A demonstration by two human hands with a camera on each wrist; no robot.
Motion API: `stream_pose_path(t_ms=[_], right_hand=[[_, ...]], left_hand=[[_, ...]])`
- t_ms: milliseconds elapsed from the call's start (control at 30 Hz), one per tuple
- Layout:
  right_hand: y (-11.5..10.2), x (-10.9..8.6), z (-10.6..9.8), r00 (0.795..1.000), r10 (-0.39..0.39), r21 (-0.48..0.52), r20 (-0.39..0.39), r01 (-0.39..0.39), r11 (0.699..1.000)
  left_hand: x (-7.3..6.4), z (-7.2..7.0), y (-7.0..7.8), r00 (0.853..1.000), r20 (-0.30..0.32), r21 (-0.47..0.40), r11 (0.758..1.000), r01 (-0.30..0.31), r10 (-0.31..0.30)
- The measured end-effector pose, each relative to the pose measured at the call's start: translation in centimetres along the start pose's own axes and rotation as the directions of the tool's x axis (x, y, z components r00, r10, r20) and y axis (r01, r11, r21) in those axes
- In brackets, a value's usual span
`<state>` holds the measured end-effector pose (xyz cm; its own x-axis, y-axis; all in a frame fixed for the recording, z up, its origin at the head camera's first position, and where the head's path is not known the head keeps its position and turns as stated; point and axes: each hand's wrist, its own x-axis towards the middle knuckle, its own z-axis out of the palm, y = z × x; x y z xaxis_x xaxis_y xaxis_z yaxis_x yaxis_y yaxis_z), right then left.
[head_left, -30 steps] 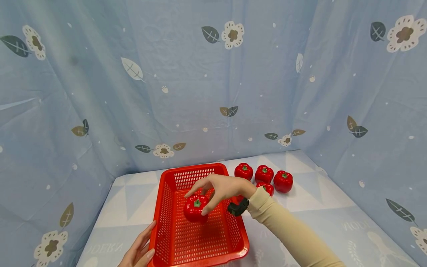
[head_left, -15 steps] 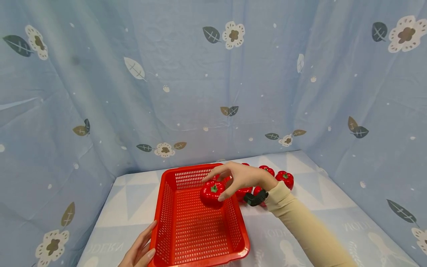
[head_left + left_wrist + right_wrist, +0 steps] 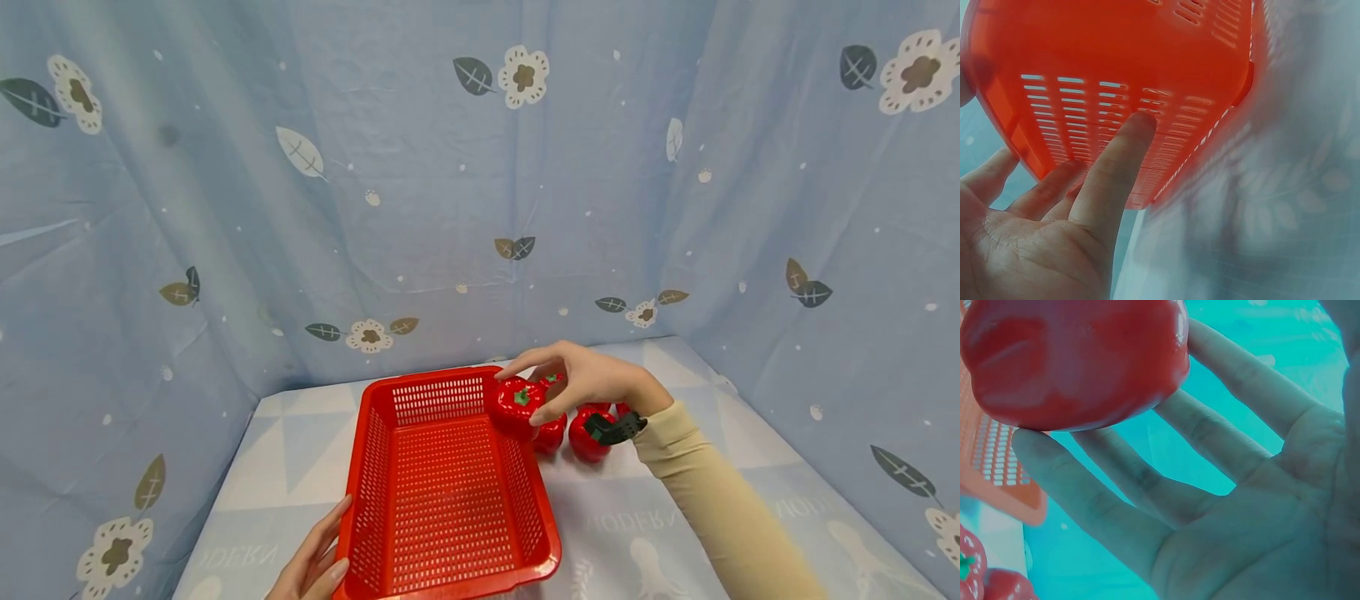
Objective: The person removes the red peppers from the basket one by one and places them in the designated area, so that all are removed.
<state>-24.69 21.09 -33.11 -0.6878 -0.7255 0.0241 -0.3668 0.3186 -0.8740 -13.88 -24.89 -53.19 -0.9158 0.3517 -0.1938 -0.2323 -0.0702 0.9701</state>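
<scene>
My right hand (image 3: pixel 592 379) pinches a glossy red bell pepper (image 3: pixel 517 404) with a green stem between thumb and fingertips. It is held above the right rim of a red perforated plastic basket (image 3: pixel 450 500). In the right wrist view the fingertips press the underside of the bell pepper (image 3: pixel 1079 362), and the palm stays apart from it. My left hand (image 3: pixel 311 554) touches the basket's left side near the front. In the left wrist view, the straight fingers (image 3: pixel 1113 175) rest against the outer slotted wall of the basket (image 3: pixel 1104 44).
More red bell peppers (image 3: pixel 588 437) stand on the table to the right of the basket, partly hidden by the right hand and wrist. A pale patterned cloth covers the table (image 3: pixel 292 450). Blue floral curtains (image 3: pixel 420 208) hang behind and at both sides.
The right hand has carried the bell pepper from above the middle of the basket rightward and back to its right rim. The left hand and basket have stayed in place.
</scene>
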Motion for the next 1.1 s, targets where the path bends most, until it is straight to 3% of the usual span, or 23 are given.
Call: stream_pose_path(t_ms=[200, 467, 900, 1100], right_hand=[[0.9, -1.3, -1.1, 0.999, -0.023, 0.016, -0.035, 0.023, 1.0], [2.4, -3.7, -2.4, 0.994, 0.027, -0.002, -0.103, -0.027, 1.0], [5.9, -8.4, -3.5, 0.962, 0.058, -0.059, -0.267, -0.077, 0.995], [7.3, -10.2, -3.8, 0.954, 0.104, -0.019, -0.281, -0.114, 0.993]], left_hand=[[0.1, -0.2, 0.0, 1.0, 0.019, 0.002, 1.0, -0.014, 0.014], [0.5, -0.2, 0.0, 1.0, 0.01, 0.003, 1.0, -0.022, 0.022], [0.8, -0.2, -0.2, 1.0, 0.011, -0.013, 1.0, -0.019, 0.019], [0.9, -0.2, -0.3, 1.0, -0.004, -0.012, 1.0, -0.02, 0.02]])
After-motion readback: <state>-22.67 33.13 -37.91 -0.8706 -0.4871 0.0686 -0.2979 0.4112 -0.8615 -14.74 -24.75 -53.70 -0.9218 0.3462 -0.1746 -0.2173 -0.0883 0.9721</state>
